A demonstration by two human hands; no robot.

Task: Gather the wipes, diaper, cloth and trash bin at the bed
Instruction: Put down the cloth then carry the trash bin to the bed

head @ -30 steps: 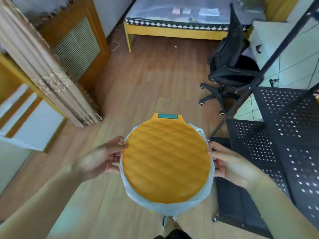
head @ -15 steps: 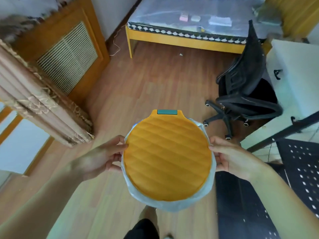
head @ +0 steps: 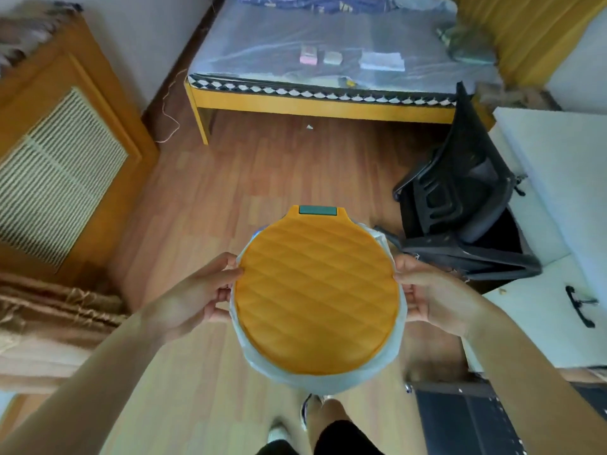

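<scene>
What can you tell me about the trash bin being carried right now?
The round trash bin with the quilted orange plastic lid is seen from above, lid shut, a teal tab at its far edge. A pale translucent bag liner bulges out under the lid's rim. It is held above the wooden floor, the left hand and right hand gripping opposite sides. Its body is hidden beneath the lid.

The trash bin (head: 317,297) is showing a matt orange plastic lid with quilted texture, thin translucent plastic liner around it. At twelve o'clock, the bed (head: 322,106) is showing varnished yellow wood under glossy clear film; the floor (head: 262,178) is showing smooth wood laminate.
</scene>
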